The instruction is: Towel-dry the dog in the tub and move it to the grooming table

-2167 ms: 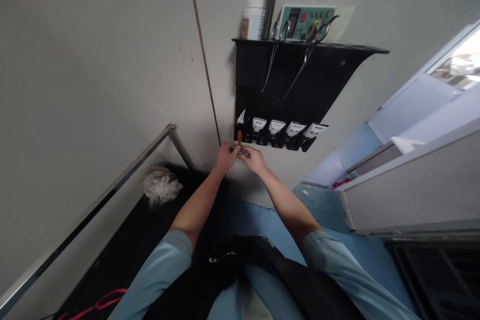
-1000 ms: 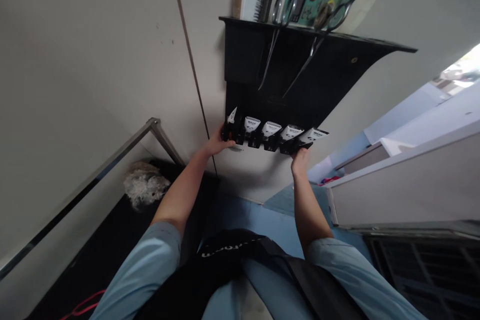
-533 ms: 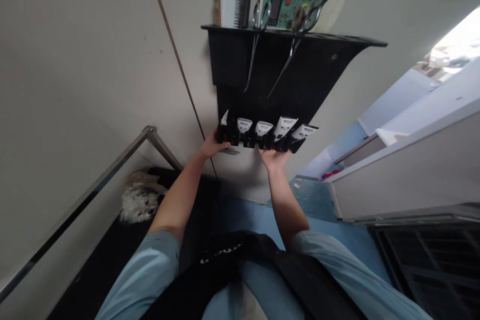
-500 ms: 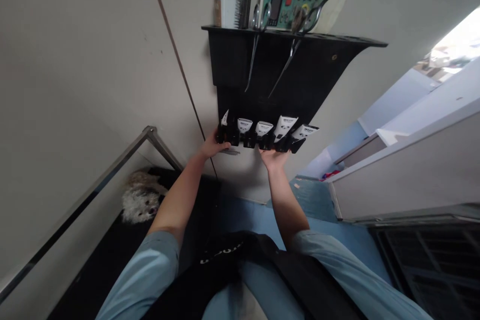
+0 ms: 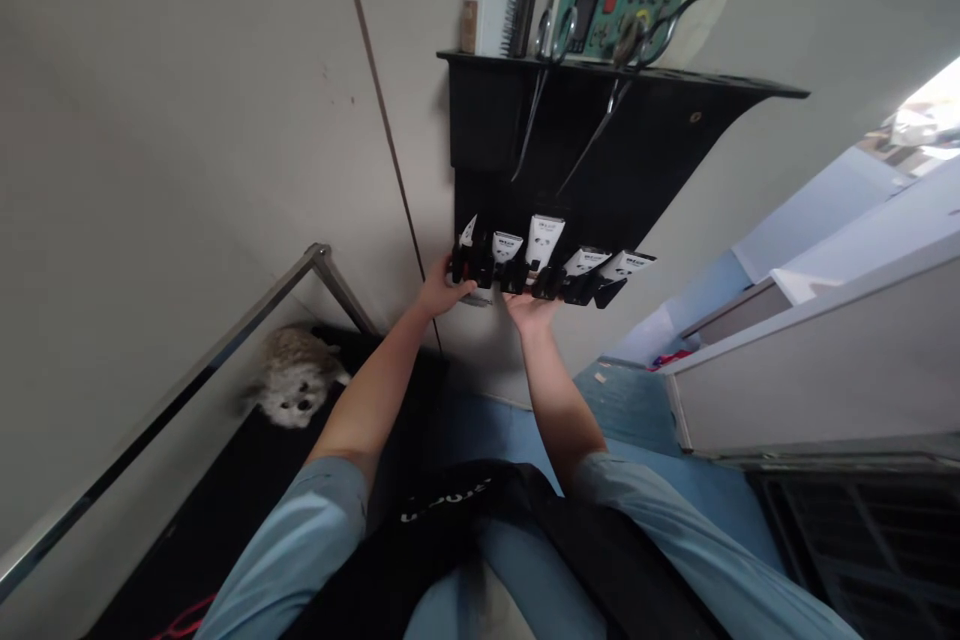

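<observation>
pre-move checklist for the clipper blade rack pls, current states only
1. Left hand on the left end of the blade rack: ok, touching it.
2. Right hand under the raised blade: ok, at its base; actual grip cannot tell.
3. Raised blade clear of its slot: not ok, it stands higher than its neighbours but is in the row.
4. Other blades seated: ok, four sit level.
5. Scissors hanging above the row: ok, apart from the hands.
6. Dog on the black table: ok, lying down, away from the rack.
</observation>
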`<state>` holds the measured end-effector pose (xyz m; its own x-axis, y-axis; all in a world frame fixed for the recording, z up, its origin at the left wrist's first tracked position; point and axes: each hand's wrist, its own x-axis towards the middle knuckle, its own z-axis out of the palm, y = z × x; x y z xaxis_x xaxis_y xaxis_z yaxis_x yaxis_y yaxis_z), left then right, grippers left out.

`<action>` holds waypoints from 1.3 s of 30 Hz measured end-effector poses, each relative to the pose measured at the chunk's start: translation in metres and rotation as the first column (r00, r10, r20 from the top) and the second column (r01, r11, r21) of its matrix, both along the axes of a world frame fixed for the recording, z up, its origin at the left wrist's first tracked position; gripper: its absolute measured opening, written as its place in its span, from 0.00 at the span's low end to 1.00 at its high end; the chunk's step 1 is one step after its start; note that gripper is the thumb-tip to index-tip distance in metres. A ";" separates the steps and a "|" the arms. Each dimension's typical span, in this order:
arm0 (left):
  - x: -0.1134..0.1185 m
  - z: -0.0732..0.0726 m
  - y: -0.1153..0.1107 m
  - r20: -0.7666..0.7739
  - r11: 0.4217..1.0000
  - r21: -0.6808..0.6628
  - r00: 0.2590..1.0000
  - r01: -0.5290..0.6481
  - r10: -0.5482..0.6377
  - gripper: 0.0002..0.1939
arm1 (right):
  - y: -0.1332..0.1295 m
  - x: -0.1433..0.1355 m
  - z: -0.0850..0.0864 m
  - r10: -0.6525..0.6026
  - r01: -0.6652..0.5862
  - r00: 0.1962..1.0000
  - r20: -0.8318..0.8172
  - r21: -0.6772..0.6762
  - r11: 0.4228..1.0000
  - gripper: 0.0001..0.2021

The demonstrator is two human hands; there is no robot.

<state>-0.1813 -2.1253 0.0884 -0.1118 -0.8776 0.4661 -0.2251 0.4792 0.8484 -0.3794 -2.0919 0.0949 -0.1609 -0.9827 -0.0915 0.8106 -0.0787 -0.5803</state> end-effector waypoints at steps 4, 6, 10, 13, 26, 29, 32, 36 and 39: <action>-0.001 0.003 0.000 0.006 1.000 0.000 1.000 0.020 -0.020 0.29 | -0.006 0.012 -0.003 0.021 -0.024 0.999 0.046 0.051 0.998 0.25; -0.001 0.004 0.001 0.030 1.000 0.004 0.999 0.024 -0.025 0.29 | -0.009 0.018 -0.005 0.001 -0.006 0.997 0.075 0.063 0.998 0.24; 0.000 0.003 0.000 0.041 1.000 0.009 0.999 0.010 -0.010 0.28 | -0.013 0.022 -0.007 -0.006 -0.007 0.991 0.135 0.096 0.995 0.22; -0.001 -0.002 -0.001 0.018 1.000 0.010 1.000 0.010 -0.010 0.32 | -0.015 0.021 -0.011 -0.002 -0.020 0.985 0.171 0.122 0.992 0.20; 0.002 0.019 -0.011 -0.132 0.931 0.253 0.963 0.263 -0.236 0.35 | -0.013 0.027 -0.015 0.226 -0.246 0.946 0.233 0.065 0.967 0.24; -0.003 0.022 -0.010 -0.185 0.915 0.292 0.955 0.280 -0.233 0.32 | -0.013 0.028 -0.013 0.184 -0.200 0.959 0.214 0.052 0.978 0.22; -0.008 0.021 -0.010 -0.214 0.933 0.282 0.963 0.224 -0.166 0.31 | -0.013 0.028 -0.012 0.153 -0.173 0.968 0.199 0.090 0.981 0.21; -0.003 0.020 -0.015 -0.163 0.922 0.310 0.968 0.233 -0.190 0.29 | -0.015 0.031 -0.009 0.191 -0.212 0.959 0.208 0.087 0.973 0.25; 0.004 0.017 -0.023 -0.077 0.953 0.228 0.979 0.202 -0.189 0.28 | -0.017 0.032 -0.005 0.206 -0.224 0.952 0.226 0.057 0.973 0.26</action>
